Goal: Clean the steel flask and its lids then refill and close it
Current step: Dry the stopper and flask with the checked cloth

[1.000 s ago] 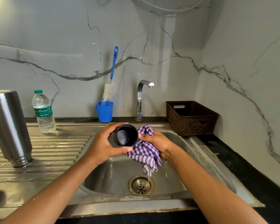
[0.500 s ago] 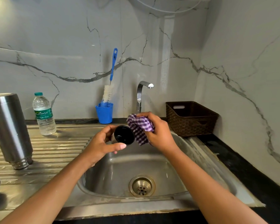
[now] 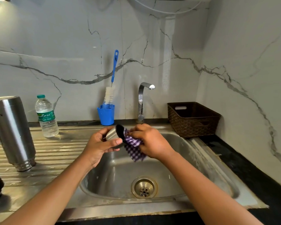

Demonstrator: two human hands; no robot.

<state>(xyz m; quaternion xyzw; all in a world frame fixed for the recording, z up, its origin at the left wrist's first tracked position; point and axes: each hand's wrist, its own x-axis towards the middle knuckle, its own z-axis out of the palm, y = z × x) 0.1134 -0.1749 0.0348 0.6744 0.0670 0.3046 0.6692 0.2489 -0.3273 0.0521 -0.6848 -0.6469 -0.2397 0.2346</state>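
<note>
Steel flask lid (image 3: 112, 135) being gripped by left hand (image 3: 96, 146) over sink (image 3: 178, 153); right hand (image 3: 151, 142) clutching checked cloth (image 3: 134, 151) against its mouth.

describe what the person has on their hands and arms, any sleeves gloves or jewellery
Nothing is worn. The left hand and right hand have no gloves, and no rings show on the fingers in view. The left forearm and right forearm are bare to the frame edge: no sleeves, watch, bracelet or markings.
</note>
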